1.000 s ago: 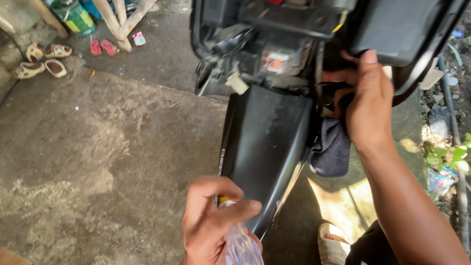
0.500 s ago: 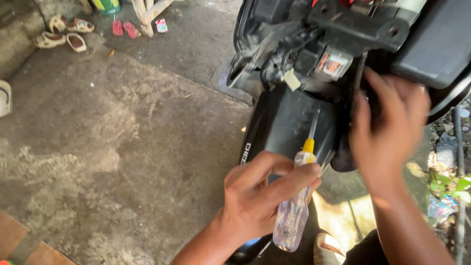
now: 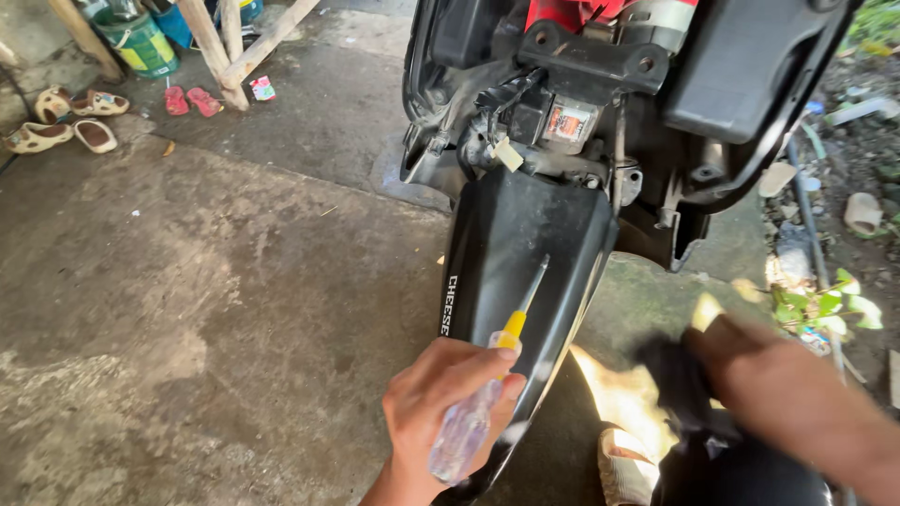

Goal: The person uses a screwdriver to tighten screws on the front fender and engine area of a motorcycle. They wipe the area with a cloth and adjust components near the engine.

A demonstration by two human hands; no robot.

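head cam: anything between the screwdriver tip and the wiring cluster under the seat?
Only bare black rear fender lies between the screwdriver, held in the left hand, and the wiring cluster, as the head view shows.

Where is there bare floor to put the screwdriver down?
The widest bare patch is the grey concrete floor, between the black plastic mudguard and the tan sandals by the wooden posts. It is crowded right of the mudguard, near the right hand with its dark cloth and green weeds.

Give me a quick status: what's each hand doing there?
Left hand grips screwdriver, tip over black fender. Right hand, blurred, at dark cloth. Nothing blocking.
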